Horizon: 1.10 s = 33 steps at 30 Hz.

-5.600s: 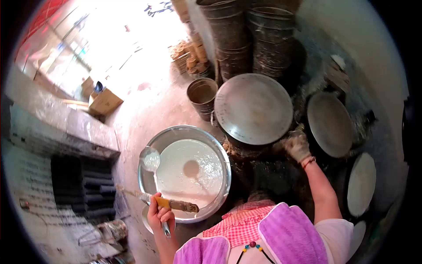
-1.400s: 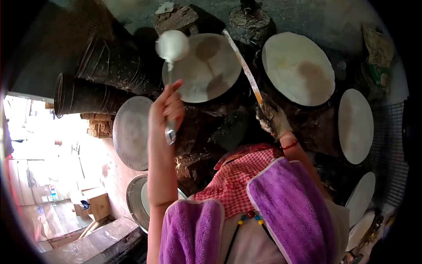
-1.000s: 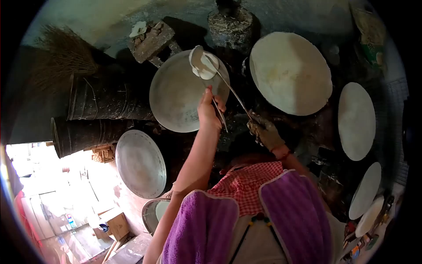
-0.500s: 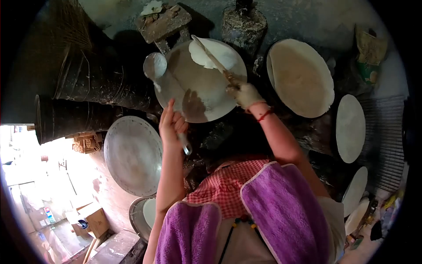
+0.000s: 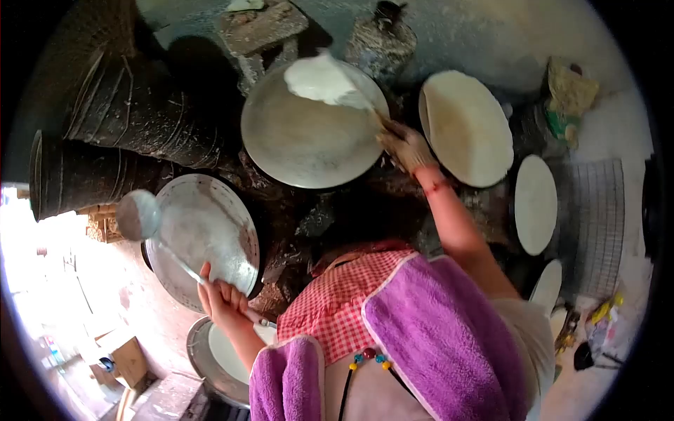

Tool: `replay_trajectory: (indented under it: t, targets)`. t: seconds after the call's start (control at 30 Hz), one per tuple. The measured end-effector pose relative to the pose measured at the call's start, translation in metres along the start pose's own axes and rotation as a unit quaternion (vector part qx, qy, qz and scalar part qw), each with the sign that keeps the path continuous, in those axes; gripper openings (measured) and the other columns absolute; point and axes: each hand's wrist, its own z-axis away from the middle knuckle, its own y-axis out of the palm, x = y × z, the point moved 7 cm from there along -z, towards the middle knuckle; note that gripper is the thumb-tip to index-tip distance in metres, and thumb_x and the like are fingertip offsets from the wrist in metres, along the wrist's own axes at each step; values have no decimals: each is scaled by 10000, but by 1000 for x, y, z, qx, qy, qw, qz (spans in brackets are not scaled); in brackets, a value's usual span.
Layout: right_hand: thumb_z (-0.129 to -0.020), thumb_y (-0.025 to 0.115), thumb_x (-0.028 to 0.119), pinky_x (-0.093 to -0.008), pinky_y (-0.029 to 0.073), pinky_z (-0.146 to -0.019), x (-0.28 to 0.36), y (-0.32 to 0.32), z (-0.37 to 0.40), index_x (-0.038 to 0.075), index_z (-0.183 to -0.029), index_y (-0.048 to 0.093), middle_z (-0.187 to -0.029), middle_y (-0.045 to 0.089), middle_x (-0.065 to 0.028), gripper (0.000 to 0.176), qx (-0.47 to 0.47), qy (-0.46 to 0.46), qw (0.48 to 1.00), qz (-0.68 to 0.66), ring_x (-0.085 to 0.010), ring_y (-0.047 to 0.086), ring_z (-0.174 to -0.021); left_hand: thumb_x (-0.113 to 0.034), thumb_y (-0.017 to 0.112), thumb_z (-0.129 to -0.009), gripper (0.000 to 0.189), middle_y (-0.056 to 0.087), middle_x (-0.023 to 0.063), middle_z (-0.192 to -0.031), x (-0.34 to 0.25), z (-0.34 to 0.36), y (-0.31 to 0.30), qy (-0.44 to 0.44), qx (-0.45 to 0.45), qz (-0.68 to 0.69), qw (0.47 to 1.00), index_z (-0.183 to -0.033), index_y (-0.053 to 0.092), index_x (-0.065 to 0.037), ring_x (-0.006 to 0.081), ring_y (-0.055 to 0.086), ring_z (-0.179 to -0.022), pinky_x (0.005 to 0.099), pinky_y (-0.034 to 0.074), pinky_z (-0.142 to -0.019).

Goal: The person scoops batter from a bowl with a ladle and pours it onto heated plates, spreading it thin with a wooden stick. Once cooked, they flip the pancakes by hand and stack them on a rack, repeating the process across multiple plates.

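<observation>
My left hand [image 5: 223,303] is closed round the handle of a metal ladle [image 5: 138,215]. The ladle's bowl hangs over the left edge of the left round griddle [image 5: 203,238], which looks bare. At the back centre, my gloved right hand [image 5: 407,145] grips a wooden spreader [image 5: 380,112], partly blurred. White batter [image 5: 317,78] lies at the far side of the middle griddle [image 5: 309,151], against the spreader's far end. Below my left hand, a metal pot [image 5: 199,351] holds white liquid [image 5: 228,351], partly hidden by my arm.
A griddle to the right carries a thin round sheet [image 5: 469,130] with a folded left edge. Further right are more pale rounds [image 5: 536,205]. Dark barrels [image 5: 140,112] lie at left. A low stool [image 5: 263,28] and a stump [image 5: 381,49] stand behind; a cardboard box [image 5: 126,361] is lower left.
My left hand has moved down and left with the ladle, from the middle griddle to the left one. My right hand has shifted slightly right; the spreader and batter have moved on the griddle.
</observation>
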Motion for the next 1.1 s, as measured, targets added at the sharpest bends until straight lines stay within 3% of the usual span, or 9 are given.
replay_trajectory:
  t: [0.1,0.2,0.3,0.43,0.57,0.63,0.77,1.0,1.1]
  targets:
    - [-851,647,171,-229,405,-447,-25,29,2,143,-1231,576,-716,562,32,388,-61,39,997,-13,-69,470,-498,-231,400,-1007,329,249,-58,-581,1,2,-19,27,24,-8,999,-1270,459,-43,27,182,-402,181,177,-323]
    - [-856,652,182,-248,411,-451,-27,60,-36,106,-1157,605,-698,561,17,314,14,21,1000,6,-80,483,-522,-223,419,-1002,291,244,-58,-587,8,0,-9,11,-40,-20,999,-1219,488,-43,31,187,-427,188,180,-343]
    - [-848,665,175,-255,431,-470,-20,30,-38,109,-1143,635,-740,597,18,305,88,53,995,-18,-74,496,-540,-213,419,-1001,281,249,-54,-586,2,20,9,71,-82,-1,994,-1208,490,-37,30,198,-416,195,188,-339]
    - [-832,680,163,-214,415,-465,-27,-17,-37,94,-1231,585,-765,595,24,415,1,41,998,-39,-65,494,-545,-210,417,-1001,283,251,-53,-585,11,34,30,91,-81,-21,992,-1210,487,-32,32,202,-411,197,194,-338]
    - [-847,655,220,-234,416,-463,-17,47,-51,107,-1161,619,-697,561,31,336,132,-13,989,58,-70,474,-515,-202,428,-997,280,263,-52,-591,22,45,56,95,-76,2,993,-1211,488,-32,33,212,-420,198,191,-340]
    - [-840,667,209,-238,416,-470,-17,39,-43,127,-1176,621,-699,571,34,349,204,68,974,66,-78,479,-510,-203,430,-996,283,267,-52,-595,14,53,65,119,-107,28,987,-1214,487,-32,30,216,-426,198,188,-341]
    - [-848,662,157,-216,422,-471,-2,-32,-50,160,-1246,586,-907,653,2,406,149,-3,989,-18,-65,537,-573,-211,433,-996,292,271,-55,-594,6,78,70,146,-120,43,981,-1220,486,-32,29,211,-427,196,185,-340]
    - [-829,669,242,-238,382,-407,-15,38,-64,134,-1185,612,-669,582,18,377,270,77,947,154,-66,468,-462,-203,426,-1000,291,267,-54,-593,9,106,85,163,-134,50,976,-1210,502,-16,32,208,-435,191,175,-345]
    - [-834,657,217,-229,363,-390,-16,-3,-50,147,-1211,600,-674,594,19,388,287,54,955,46,-62,465,-450,-202,428,-1000,287,265,-59,-592,-4,102,74,186,-146,58,970,-1203,505,-15,27,202,-431,190,166,-339]
